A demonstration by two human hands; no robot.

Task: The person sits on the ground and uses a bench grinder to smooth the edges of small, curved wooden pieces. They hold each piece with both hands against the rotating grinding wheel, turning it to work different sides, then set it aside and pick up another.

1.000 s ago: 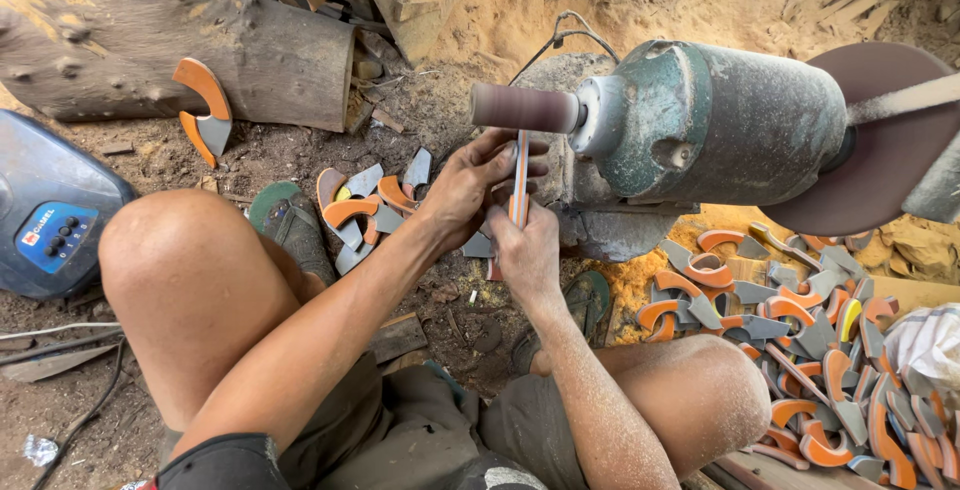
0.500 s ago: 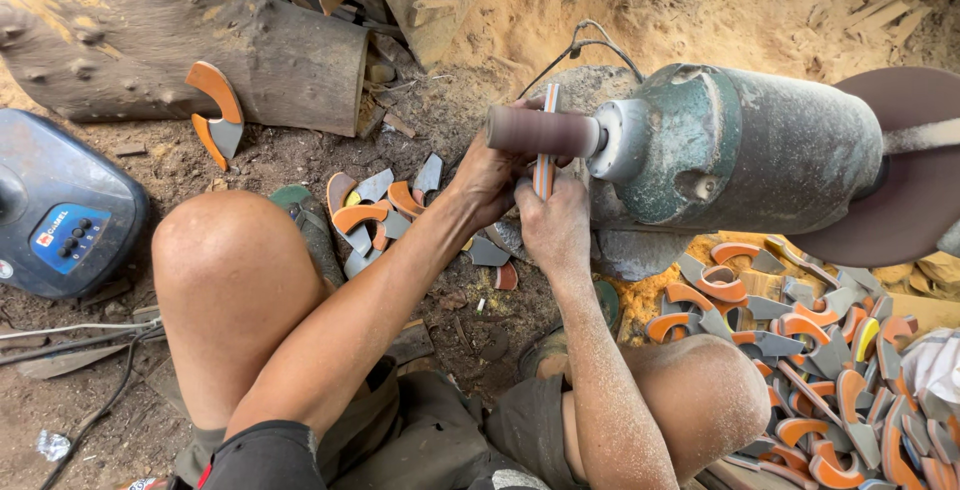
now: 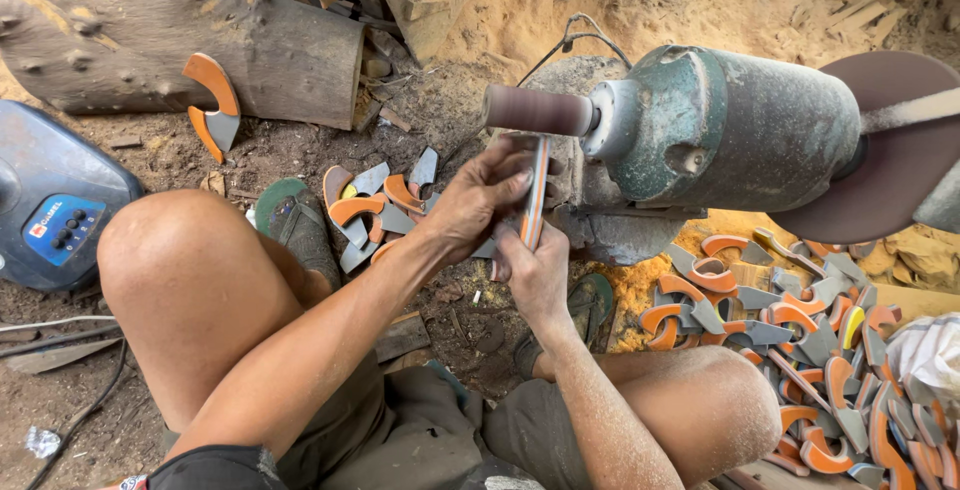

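Both hands have risen, bringing the thin striped piece (image 3: 535,195) up beneath the sanding drum (image 3: 540,110). Left hand (image 3: 480,200) and right hand (image 3: 535,270) pinch it upright, so its top edge meets the drum.

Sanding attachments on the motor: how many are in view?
2: a sanding drum on the motor's near shaft, above the held strip; a sanding disc at the far end, partly hidden.

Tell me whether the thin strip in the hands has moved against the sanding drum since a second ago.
Yes. The thin strip, held by both hands, has risen: its top end now meets the underside of the sanding drum, where earlier it hung lower, below the drum.
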